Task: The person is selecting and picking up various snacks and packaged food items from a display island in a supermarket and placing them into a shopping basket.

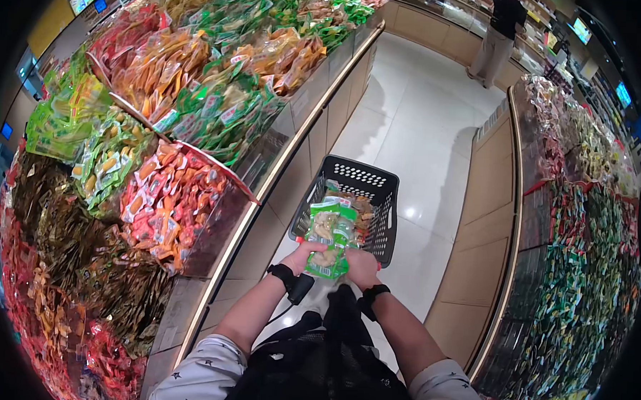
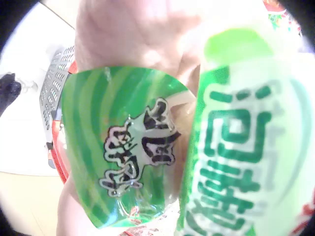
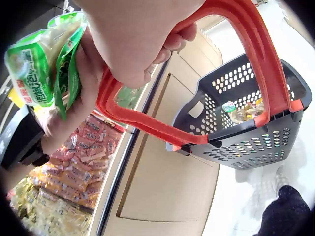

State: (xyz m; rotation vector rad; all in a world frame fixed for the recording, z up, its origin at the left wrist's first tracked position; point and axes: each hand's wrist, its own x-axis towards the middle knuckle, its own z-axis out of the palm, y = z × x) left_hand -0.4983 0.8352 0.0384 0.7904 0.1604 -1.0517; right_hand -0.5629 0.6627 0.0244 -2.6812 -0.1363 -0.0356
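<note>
Two green-and-clear snack packets (image 1: 325,263) (image 3: 32,73) are held in my left hand (image 1: 305,258) (image 3: 88,81), above the near end of the basket. Up close in the left wrist view, a striped green packet (image 2: 123,147) lies against the palm (image 2: 138,34), beside a paler one (image 2: 236,147). My right hand (image 1: 362,267) (image 3: 142,39) grips the red handle (image 3: 261,59) of the black perforated basket (image 1: 386,224) (image 3: 246,152). Inside the basket are more packets (image 1: 362,220) (image 3: 243,113), some green and some brownish.
Tall bins of packaged snacks (image 1: 170,200) line the left side, with another packed display (image 1: 584,233) on the right. A white tiled aisle (image 1: 422,154) runs between their wooden bases (image 1: 475,264). A person (image 1: 501,36) stands at the far counter.
</note>
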